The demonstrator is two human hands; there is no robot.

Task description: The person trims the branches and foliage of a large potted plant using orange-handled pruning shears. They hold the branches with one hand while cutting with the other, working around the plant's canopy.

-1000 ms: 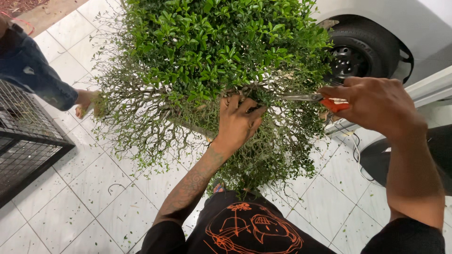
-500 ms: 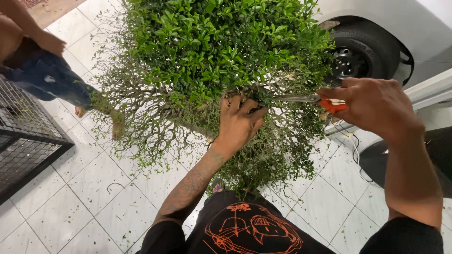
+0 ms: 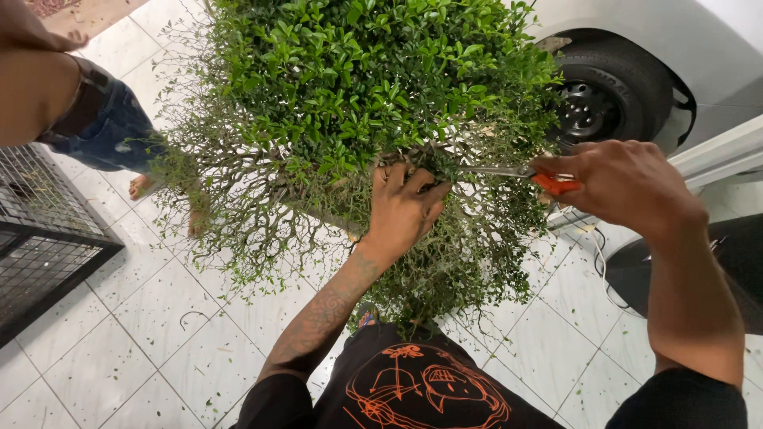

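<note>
We have our left hand [image 3: 401,210] pushed into the dense, small-leaved green shrub [image 3: 373,87], its grip clenched on a clump of thin twigs at the underside of the foliage. Our right hand [image 3: 628,187] grasps a pair of orange-handled metal scissors [image 3: 520,175], whose blades point left and reach into the shrub just beside our left fingers.

As we judge it, the nearest risk is a nick: the blade tips sit very close to the left fingertips, and the leaves hide exactly where they end. A cut taken blind could also sever a thicker branch than meant. Another person's jeans-clad leg [image 3: 111,127] and bare foot [image 3: 143,187] stand near the shrub's far side, so flying twigs or a shifted plant could reach them. The clippings scattered over the white tiled floor [image 3: 119,334] could prove slippery.

We count one shrub, one pair of scissors, two hands of ours, one black wire cage [image 3: 36,238], and one car wheel [image 3: 604,99].
</note>
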